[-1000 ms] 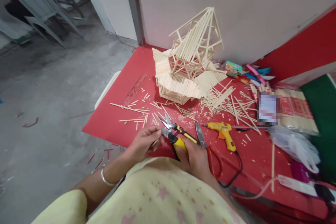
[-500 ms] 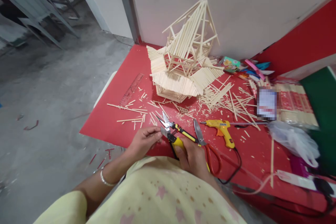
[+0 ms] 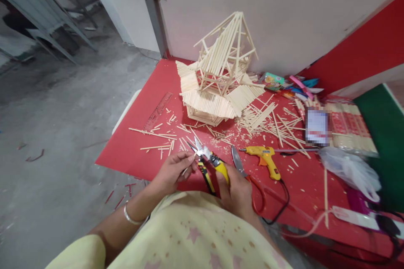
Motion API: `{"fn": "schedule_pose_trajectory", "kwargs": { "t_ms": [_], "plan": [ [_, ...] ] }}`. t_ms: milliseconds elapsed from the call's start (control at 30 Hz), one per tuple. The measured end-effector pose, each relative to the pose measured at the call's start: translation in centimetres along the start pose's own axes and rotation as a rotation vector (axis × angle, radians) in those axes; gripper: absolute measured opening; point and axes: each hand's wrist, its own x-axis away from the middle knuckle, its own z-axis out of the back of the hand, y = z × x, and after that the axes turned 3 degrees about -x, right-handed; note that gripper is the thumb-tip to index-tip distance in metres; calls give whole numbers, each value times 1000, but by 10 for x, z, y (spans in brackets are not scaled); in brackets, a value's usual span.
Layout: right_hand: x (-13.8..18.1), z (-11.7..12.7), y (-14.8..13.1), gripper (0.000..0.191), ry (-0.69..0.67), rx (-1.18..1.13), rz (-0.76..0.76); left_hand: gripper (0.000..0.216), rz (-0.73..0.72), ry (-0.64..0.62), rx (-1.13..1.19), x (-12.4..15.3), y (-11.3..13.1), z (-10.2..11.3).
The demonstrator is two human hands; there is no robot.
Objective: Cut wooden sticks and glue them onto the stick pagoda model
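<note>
My right hand [image 3: 235,191] grips the yellow-and-black handles of a pair of snips [image 3: 210,162] near the front edge of the red table [image 3: 135,145]. The snips' blades are nearly closed on a thin wooden stick [image 3: 188,165]. My left hand [image 3: 172,170] pinches that stick right beside the blades. Both hands sit just above my lap, over the table's near edge.
A house built of sticks [image 3: 221,75] stands at the back by the wall. Loose sticks [image 3: 277,124] litter the table. A yellow glue gun [image 3: 265,157], red-handled scissors [image 3: 249,180], a ruler [image 3: 158,111], a plastic bag [image 3: 350,170] and packets lie around.
The snips' handles have been squeezed together, so the blades went from open to nearly closed on the stick. The view shifted slightly.
</note>
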Motion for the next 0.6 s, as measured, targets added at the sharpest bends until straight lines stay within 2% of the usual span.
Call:
{"fn": "schedule_pose_trajectory", "kwargs": {
  "t_ms": [100, 233, 433, 600],
  "plan": [
    [-11, 8, -5, 44, 109, 242, -61, 19, -40, 37, 52, -2, 11, -5],
    [-29, 16, -14, 40, 58, 414, 38, 20, -122, 18, 73, -10, 37, -19],
    [-45, 18, -25, 40, 56, 418, 112, 22, -227, -148, 89, -22, 75, -52],
    [-53, 9, -24, 41, 23, 380, 91, 19, -274, -134, 76, -27, 77, -63]
  ]
}}
